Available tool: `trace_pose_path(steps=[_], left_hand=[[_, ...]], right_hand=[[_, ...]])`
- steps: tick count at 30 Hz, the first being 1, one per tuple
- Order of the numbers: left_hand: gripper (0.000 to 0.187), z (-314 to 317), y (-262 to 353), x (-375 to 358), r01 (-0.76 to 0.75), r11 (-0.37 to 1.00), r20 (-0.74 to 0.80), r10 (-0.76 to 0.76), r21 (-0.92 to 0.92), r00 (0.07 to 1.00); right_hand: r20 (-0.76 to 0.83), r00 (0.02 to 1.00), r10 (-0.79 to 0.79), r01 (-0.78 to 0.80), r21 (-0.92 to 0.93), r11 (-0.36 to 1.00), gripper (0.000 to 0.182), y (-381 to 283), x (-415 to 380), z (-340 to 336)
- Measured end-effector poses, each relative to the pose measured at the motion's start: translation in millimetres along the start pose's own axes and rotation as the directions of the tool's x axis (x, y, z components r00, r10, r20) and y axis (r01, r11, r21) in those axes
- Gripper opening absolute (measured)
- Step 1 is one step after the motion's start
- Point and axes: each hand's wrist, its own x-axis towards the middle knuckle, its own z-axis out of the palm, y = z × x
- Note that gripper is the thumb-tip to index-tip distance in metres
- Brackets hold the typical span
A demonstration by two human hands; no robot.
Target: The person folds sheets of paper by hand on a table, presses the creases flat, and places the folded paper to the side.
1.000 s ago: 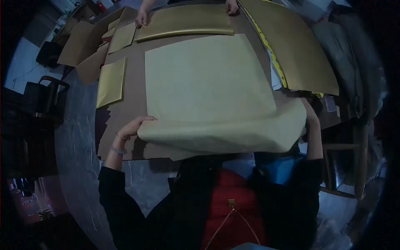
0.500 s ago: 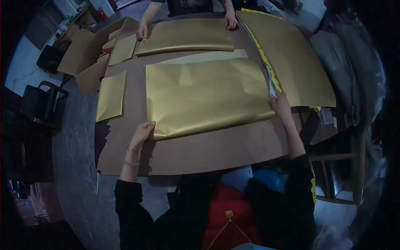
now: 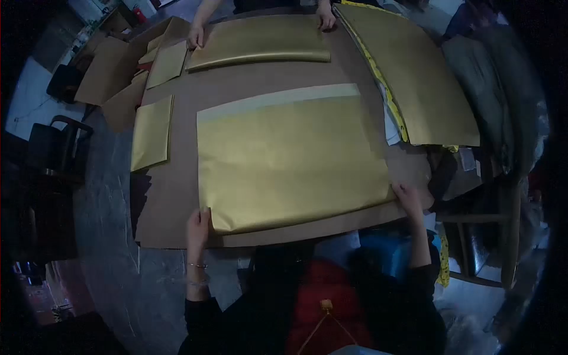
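Folded gold sheet [image 3: 290,160]: lies on the cardboard-topped bench [image 3: 171,198], directly before the wearer, gold face up; a pale strip [image 3: 284,99] shows along its far side.
Left hand [image 3: 199,226]: grip nearly closed, thumb and fingers on the near left corner.
Right hand [image 3: 408,201]: grip nearly closed, pinching by the near right corner.
Step, as judged: fold over, both near corners held, sheet being lined up.
Handling calls for: even tension, fold kept straight, neither corner pulled ahead.
Far side: co-worker's hands [image 3: 195,35] [image 3: 325,19] on another gold sheet [image 3: 260,41].
Right side: large stacked sheets [image 3: 420,77], apart from the held one.
Change, half a second: fold edge drawn close to bench's near edge; pale strip wider at the left, fuller across; dents near far side gone. A second back, pale face up, near edge lifted.
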Motion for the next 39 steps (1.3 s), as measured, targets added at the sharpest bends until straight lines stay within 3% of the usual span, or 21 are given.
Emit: trace_pose_path(steps=[1,2,3,6,9,11,14,16,18,22,24,27,29,32,35,39], left_hand=[[0.043,1,-2,-4,0.004,1.000,0.005,-0.004,0.006,1.000],[0.040,1,-5,-10,0.058,0.986,-0.021,-0.062,-0.159,0.998],[0.038,2,-5,-15,0.102,0.941,-0.039,-0.120,-0.321,0.992],[0.035,5,-1,-30,-0.036,0.957,-0.132,-0.002,-0.288,0.991],[0.035,1,-12,-34,0.000,0.938,-0.039,-0.015,-0.347,0.999],[0.034,2,-26,-36,-0.028,0.941,-0.075,0.003,-0.336,0.997],[0.033,3,-2,-45,-0.032,0.952,-0.105,0.001,-0.303,0.995],[0.034,5,-1,-47,-0.010,0.960,-0.099,-0.019,-0.279,0.995],[0.035,12,-24,-39,-0.100,0.960,-0.150,0.062,-0.262,0.987],[0.030,15,-21,-37,-0.062,0.985,-0.191,0.031,-0.159,0.981],[0.028,20,-14,-41,-0.039,0.998,-0.313,0.025,-0.038,0.949],[0.027,23,-13,-40,-0.007,0.999,-0.334,0.019,0.037,0.943],[0.030,22,-13,-39,-0.044,0.995,-0.327,0.072,0.093,0.942],[0.034,21,-23,-35,-0.076,0.990,-0.300,0.108,0.117,0.948],[0.033,21,-6,-38,-0.049,0.996,-0.305,0.069,0.074,0.950],[0.025,23,-11,-35,-0.015,0.999,-0.309,0.023,0.029,0.951]], right_hand=[[-0.049,0.995,-0.089,0.082,-0.119,0.990,0.039,7,4,3],[-0.090,0.979,-0.184,0.158,-0.238,0.958,0.039,13,5,5],[-0.094,0.979,-0.181,0.155,-0.234,0.960,0.039,12,4,8],[-0.220,0.957,-0.189,0.111,-0.325,0.939,0.041,-8,-1,23],[-0.268,0.957,-0.115,0.008,-0.372,0.928,0.040,-38,-14,26],[-0.339,0.938,-0.078,-0.078,-0.424,0.902,0.037,-34,-11,30],[-0.348,0.925,-0.152,-0.055,-0.520,0.853,0.036,-24,0,31],[-0.337,0.931,-0.138,-0.056,-0.508,0.860,0.036,-43,-3,29],[-0.326,0.936,-0.131,-0.050,-0.493,0.869,0.037,-44,-1,29],[-0.367,0.921,-0.130,-0.001,-0.336,0.942,0.037,-32,-1,30],[-0.411,0.900,-0.144,0.029,-0.274,0.961,0.038,-25,-3,31],[-0.297,0.947,-0.118,0.076,-0.150,0.986,0.041,-2,6,26],[-0.258,0.966,-0.024,-0.001,-0.097,0.995,0.040,-9,9,26],[-0.273,0.960,0.067,-0.125,-0.201,0.972,0.038,-68,-10,25],[-0.337,0.940,-0.058,-0.045,-0.291,0.956,0.038,-48,-1,30],[-0.342,0.940,-0.003,-0.118,-0.331,0.936,0.039,-48,-3,32]])
